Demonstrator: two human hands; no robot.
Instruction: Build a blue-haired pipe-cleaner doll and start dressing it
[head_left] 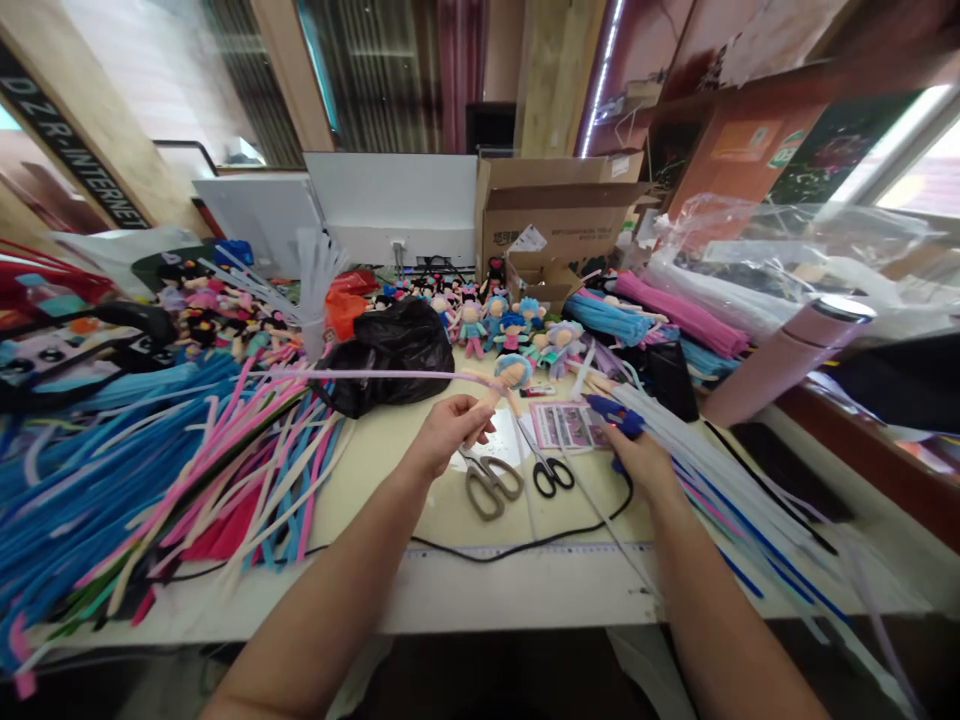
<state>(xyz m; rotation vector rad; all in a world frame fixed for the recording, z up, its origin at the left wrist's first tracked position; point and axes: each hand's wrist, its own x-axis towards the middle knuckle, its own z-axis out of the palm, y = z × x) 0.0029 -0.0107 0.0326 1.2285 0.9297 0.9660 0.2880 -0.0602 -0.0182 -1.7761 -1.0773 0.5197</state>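
Note:
Between the fingers of my left hand point(448, 432) is a small doll point(513, 372) with light blue hair and a peach body. From the doll a long lilac pipe cleaner point(375, 375) stretches out to the left. My right hand point(643, 455) is closed around a blue hot glue gun point(619, 416), whose nozzle faces left, apart from the doll. Its black cord point(510, 552) curves across the table. Below my left hand lie scissors with grey-brown handles point(487, 493); beside them are black-handled scissors point(553, 478). A pink-edged printed card point(568, 426) lies near the glue gun.
Blue, pink and cream pipe cleaners point(202, 470) spread over the left side; white ones point(720, 500) cover the right. Finished dolls point(480, 322) stand behind a black plastic bag point(397, 345). A pink flask point(787, 360), cardboard box point(559, 215) and ruler point(585, 549) are also around.

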